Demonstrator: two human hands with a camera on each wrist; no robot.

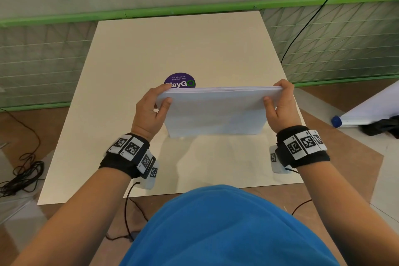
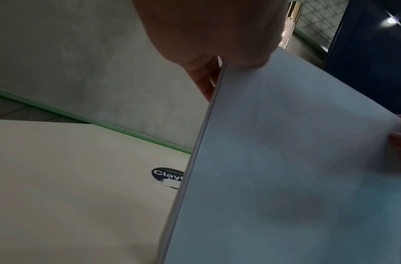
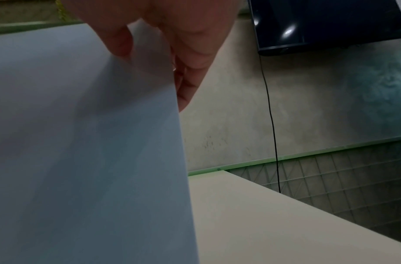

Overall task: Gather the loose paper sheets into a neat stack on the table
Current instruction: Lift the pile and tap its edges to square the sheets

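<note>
Gripping the paper stack (image 1: 216, 112) upright on the table (image 1: 129, 67), left hand (image 1: 149, 110) and right hand (image 1: 280, 106) clamp its ends

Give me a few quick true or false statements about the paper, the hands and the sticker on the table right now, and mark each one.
1. Both hands hold the paper stack. True: the left hand and the right hand grip its two sides.
2. The stack lies flat on the table. False: it stands on its lower edge.
3. A round purple sticker sits beyond the stack. True.
4. Loose sheets are scattered over the table. False: none show there.
</note>
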